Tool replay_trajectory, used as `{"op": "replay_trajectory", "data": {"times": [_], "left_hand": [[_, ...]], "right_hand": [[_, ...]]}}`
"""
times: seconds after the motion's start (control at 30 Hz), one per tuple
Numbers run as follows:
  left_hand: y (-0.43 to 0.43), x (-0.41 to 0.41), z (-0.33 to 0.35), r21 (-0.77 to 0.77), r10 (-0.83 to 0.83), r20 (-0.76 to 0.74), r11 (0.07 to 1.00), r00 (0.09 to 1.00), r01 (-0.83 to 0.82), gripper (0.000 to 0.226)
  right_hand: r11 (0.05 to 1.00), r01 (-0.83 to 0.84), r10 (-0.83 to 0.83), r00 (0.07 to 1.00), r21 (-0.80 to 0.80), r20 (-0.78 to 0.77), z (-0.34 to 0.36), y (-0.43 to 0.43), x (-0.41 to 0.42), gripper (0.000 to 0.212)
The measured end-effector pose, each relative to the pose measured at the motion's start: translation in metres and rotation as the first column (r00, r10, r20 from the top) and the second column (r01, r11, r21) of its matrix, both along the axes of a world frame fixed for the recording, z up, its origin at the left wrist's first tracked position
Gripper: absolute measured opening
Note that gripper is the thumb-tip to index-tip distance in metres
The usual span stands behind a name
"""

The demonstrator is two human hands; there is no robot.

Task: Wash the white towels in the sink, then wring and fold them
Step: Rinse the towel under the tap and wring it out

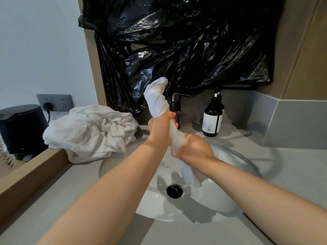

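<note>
Wringing, likely so the water drops into the basin, each grip is clamped on the twisted white terry towel (156,99): left hand (161,128) higher, right hand (192,149) lower, the tail hanging over the round white ceramic sink (159,206); a black metal tap (176,103) stands just behind, and a crumpled heap of white towels (90,133) crowds the grey table (292,165) at left

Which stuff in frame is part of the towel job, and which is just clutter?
In the job: twisted towel, gripped by left hand and right hand over the sink; towel pile on the counter; faucet.
Lying about: soap bottle, black plastic sheet, black container, wall socket.
</note>
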State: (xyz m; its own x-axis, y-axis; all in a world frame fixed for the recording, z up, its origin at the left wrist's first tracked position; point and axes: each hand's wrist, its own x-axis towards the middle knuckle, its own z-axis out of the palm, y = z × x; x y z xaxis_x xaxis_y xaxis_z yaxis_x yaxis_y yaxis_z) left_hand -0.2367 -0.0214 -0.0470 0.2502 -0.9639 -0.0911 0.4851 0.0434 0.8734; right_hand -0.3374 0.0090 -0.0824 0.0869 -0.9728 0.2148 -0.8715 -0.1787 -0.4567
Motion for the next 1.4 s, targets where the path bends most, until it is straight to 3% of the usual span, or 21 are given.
{"op": "replay_trajectory", "data": {"times": [0.2, 0.33, 0.47, 0.67, 0.8, 0.87, 0.93, 1.03, 1.13, 1.2, 1.23, 1.27, 1.33, 1.37, 1.4], "left_hand": [[0.007, -0.009, -0.003, 0.058, 0.098, 0.054, 0.993, 0.994, -0.102, 0.018], [0.000, -0.003, 0.001, 0.191, 0.108, 0.037, 0.975, 0.993, -0.113, 0.030], [-0.001, -0.002, -0.004, 0.183, 0.125, -0.032, 0.976, 0.992, -0.117, 0.029], [-0.011, -0.003, -0.005, 0.203, 0.088, 0.033, 0.975, 0.996, -0.093, 0.032], [-0.004, 0.000, -0.012, 0.167, 0.119, 0.032, 0.978, 0.992, -0.122, 0.008], [-0.005, 0.003, -0.008, 0.082, 0.040, -0.025, 0.996, 0.999, -0.037, 0.025], [-0.009, 0.004, 0.001, -0.027, -0.060, 0.053, 0.998, 0.997, 0.062, 0.047], [-0.007, -0.003, 0.008, -0.043, -0.148, 0.266, 0.985, 0.953, 0.165, 0.073], [-0.001, -0.010, 0.003, -0.155, -0.080, 0.330, 0.978, 0.941, 0.138, 0.073], [0.000, -0.007, 0.005, -0.212, -0.060, 0.238, 0.971, 0.969, 0.112, 0.074], [0.001, -0.005, 0.008, -0.230, -0.076, 0.181, 0.966, 0.981, 0.117, 0.076], [0.001, -0.001, 0.011, -0.246, -0.105, 0.119, 0.960, 0.987, 0.132, 0.075], [0.001, 0.007, 0.016, -0.292, -0.197, 0.002, 0.937, 0.980, 0.189, 0.067], [0.002, 0.011, 0.019, -0.312, -0.240, -0.036, 0.925, 0.970, 0.217, 0.062], [0.004, 0.013, 0.021, -0.325, -0.284, -0.059, 0.912, 0.957, 0.251, 0.059]], "right_hand": [[0.987, -0.054, 0.016, 0.969, -0.150, -0.246, -0.012, -0.007, -0.003, 0.029], [0.983, -0.085, 0.042, 0.968, -0.164, -0.249, -0.016, -0.013, 0.002, 0.028], [0.983, -0.103, 0.060, 0.962, -0.154, -0.265, -0.019, -0.017, 0.003, 0.026], [0.979, -0.118, 0.065, 0.952, -0.163, -0.299, -0.022, -0.019, -0.001, 0.027], [0.990, -0.081, 0.045, 0.955, -0.113, -0.294, -0.012, -0.016, 0.001, 0.024], [0.997, -0.057, 0.047, 0.980, -0.047, -0.192, -0.002, -0.013, -0.001, 0.020], [0.999, -0.036, 0.034, 0.996, -0.017, -0.081, 0.013, -0.012, -0.007, 0.020], [1.000, -0.005, 0.004, 0.996, -0.013, -0.095, 0.030, -0.017, -0.015, 0.018], [0.997, -0.075, 0.076, 0.992, 0.014, -0.104, 0.037, -0.020, -0.024, 0.023], [0.972, -0.215, 0.207, 0.975, 0.095, 0.082, 0.045, -0.015, -0.034, 0.027], [0.939, -0.314, 0.272, 0.927, 0.139, 0.259, 0.049, -0.012, -0.040, 0.027], [0.892, -0.417, 0.298, 0.833, 0.174, 0.467, 0.051, -0.011, -0.048, 0.028], [0.817, -0.545, 0.171, 0.537, 0.186, 0.826, 0.049, -0.017, -0.063, 0.055], [0.817, -0.539, 0.065, 0.440, 0.206, 0.895, 0.045, -0.021, -0.068, 0.070], [0.814, -0.527, -0.015, 0.401, 0.244, 0.916, 0.038, -0.023, -0.071, 0.081]]}}
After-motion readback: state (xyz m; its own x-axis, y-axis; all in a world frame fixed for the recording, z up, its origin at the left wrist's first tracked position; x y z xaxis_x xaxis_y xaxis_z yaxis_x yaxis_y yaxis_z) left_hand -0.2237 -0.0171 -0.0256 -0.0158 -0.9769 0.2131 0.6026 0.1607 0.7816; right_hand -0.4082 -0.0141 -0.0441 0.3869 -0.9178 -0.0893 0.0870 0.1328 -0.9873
